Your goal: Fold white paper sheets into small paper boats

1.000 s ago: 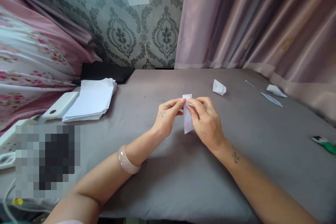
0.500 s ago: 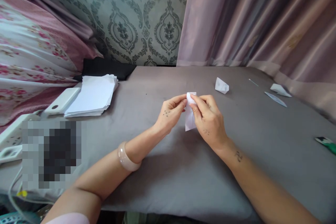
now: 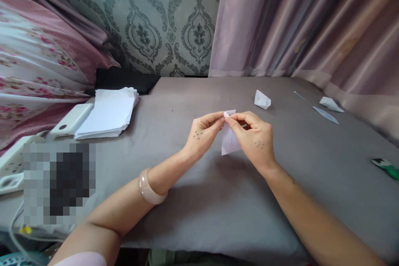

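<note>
Between my two hands a folded piece of white paper (image 3: 230,140) is held up above the grey-covered table (image 3: 187,216). My left hand (image 3: 204,133) pinches its upper left edge between thumb and fingers. At the top edge my right hand (image 3: 254,139) grips it too, thumb towards me, its fingertips partly hidden behind the paper. The thumbs nearly meet at a small fold near the top. The lower part of the paper hangs down and spreads to the right, partly behind my right hand.
A stack of white paper (image 3: 107,112) lies at the left beside a white box-shaped device (image 3: 72,119) and a power strip (image 3: 18,153). Folded paper pieces (image 3: 262,99) (image 3: 331,104), a cotton swab (image 3: 299,95) and a green-handled object (image 3: 385,167) are to the right. A blurred-out patch covers the left front.
My right hand has turned, bringing its thumb to the front of the paper near the top. The paper's lower part now shows wider. My left hand keeps its pinch.
</note>
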`<state>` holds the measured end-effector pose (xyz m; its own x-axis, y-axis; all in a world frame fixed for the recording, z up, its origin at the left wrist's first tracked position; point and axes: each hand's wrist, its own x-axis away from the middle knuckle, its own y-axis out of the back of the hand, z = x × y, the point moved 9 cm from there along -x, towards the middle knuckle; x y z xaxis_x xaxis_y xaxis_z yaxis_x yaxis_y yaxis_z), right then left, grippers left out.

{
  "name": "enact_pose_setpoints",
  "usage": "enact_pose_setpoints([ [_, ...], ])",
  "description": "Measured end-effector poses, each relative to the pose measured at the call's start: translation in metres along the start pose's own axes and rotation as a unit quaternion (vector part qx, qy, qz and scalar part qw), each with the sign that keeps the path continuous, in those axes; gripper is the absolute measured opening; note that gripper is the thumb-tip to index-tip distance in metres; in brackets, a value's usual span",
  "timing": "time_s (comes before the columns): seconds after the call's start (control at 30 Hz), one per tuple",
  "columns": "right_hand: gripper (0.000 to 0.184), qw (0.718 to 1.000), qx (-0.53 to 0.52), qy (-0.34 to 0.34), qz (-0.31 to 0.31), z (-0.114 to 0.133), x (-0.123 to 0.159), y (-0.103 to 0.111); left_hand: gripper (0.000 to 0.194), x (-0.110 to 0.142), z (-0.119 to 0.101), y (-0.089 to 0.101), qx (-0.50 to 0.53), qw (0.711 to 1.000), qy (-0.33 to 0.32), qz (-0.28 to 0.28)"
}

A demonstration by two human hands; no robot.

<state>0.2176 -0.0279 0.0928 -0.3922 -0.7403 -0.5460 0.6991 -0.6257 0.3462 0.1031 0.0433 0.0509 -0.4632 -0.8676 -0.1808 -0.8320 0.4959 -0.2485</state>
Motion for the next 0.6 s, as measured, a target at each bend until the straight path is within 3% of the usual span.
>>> enact_pose_setpoints([
  [0.6,0.020,0.997,0.057,0.034,0.037,0.013,0.000,0.000,0.020,0.003,0.004,0.001,0.069,0.996,0.060,-0.022],
])
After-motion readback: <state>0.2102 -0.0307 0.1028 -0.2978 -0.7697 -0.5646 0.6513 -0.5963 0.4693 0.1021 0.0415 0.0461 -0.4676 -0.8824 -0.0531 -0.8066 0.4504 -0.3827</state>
